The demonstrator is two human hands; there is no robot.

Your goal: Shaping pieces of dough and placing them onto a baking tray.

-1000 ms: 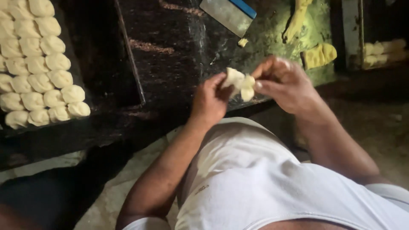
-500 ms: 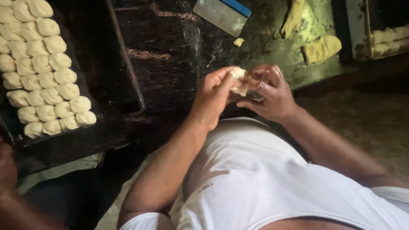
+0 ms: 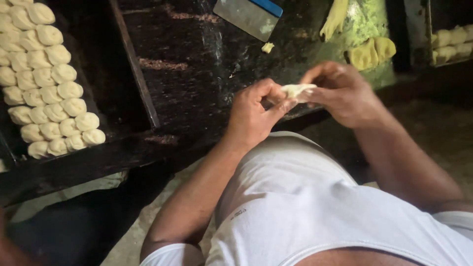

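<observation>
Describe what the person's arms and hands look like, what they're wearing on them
Both arms are bare from the short white sleeves down: the left sleeve shows at the bottom edge, and the right sleeve at the right edge, part of a white T-shirt. The left hand and right hand wear no gloves; no rings, watch or bracelets are visible.

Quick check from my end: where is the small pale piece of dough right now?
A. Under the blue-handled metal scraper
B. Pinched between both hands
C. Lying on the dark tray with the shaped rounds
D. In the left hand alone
B: the small pale piece of dough is pinched between the left hand and right hand, above the counter's edge.
</observation>
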